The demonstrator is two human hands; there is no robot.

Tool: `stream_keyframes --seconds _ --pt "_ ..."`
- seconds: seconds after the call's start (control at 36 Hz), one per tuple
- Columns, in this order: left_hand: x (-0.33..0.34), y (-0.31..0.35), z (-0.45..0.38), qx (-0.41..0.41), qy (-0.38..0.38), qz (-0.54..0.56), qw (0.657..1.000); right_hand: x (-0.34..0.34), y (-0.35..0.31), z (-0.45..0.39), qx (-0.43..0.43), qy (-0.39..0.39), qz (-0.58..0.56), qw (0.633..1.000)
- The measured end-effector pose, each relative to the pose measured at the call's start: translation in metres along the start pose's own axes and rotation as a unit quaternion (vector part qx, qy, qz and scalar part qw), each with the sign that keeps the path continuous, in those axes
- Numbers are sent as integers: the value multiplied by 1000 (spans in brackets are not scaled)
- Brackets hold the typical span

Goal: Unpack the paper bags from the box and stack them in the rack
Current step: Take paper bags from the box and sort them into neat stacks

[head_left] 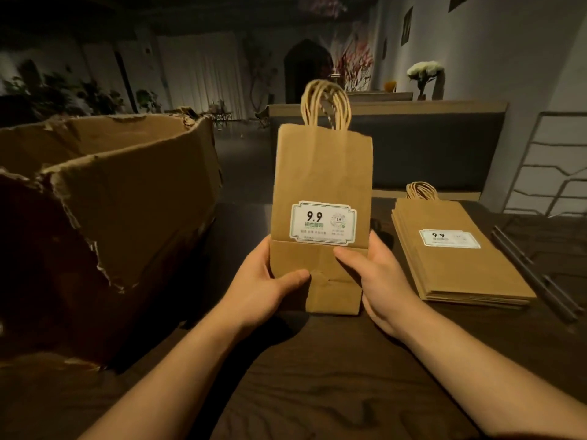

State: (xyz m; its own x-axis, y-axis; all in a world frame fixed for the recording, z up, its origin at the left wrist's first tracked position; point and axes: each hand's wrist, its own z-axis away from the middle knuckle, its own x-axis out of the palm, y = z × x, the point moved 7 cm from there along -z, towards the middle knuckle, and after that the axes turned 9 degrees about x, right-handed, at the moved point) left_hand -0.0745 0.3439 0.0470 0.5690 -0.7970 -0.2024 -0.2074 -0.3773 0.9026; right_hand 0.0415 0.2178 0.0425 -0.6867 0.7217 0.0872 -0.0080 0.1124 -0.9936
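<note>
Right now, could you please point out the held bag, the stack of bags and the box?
held bag [320, 173]: head view, plain front above the label.
stack of bags [457, 268]: head view, top bag's face below its label.
box [133, 198]: head view, torn near wall.

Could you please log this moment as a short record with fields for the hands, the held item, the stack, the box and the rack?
left hand: grips the lower left edge of the held bags
right hand: grips their lower right edge
held bags: flat brown paper bags, upright, handles up, label facing the camera
stack of bags: lying flat on the table, right of the hands
cardboard box: torn, open, on the left
wire rack: far right, no bags visible in it
</note>
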Motion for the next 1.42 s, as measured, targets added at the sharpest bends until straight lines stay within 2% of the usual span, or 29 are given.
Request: stream_keyframes --seconds 0.14,0.28,0.44,0.56,0.69,1.0,1.14,1.25,1.42 --pt "3 19 2 80 13 -48 996 -2 -9 2 -8 16 -9 1000" --pt "-4 23 -1 96 27 -79 992 -2 -22 4 -54 35 84 994" --pt "-14 31 -2 123 86 -17 988 10 -21 13 -61 30 142 987" --pt "-16 20 -1 105 88 21 990 11 -9 11 -10 22 65 998" --pt "-7 -1 1 51 67 57 995 12 11 11 35 19 69 997" --pt "-6 -7 1 34 35 31 998 9 9 9 -2 12 98 995" --pt "-7 -8 0 40 19 2 999 6 9 9 21 8 128 991" --pt "-6 -8 1 50 31 -21 998 6 13 9 22 2 163 986" --pt "-4 -2 4 67 62 -60 994 4 13 8 -9 47 152 987"
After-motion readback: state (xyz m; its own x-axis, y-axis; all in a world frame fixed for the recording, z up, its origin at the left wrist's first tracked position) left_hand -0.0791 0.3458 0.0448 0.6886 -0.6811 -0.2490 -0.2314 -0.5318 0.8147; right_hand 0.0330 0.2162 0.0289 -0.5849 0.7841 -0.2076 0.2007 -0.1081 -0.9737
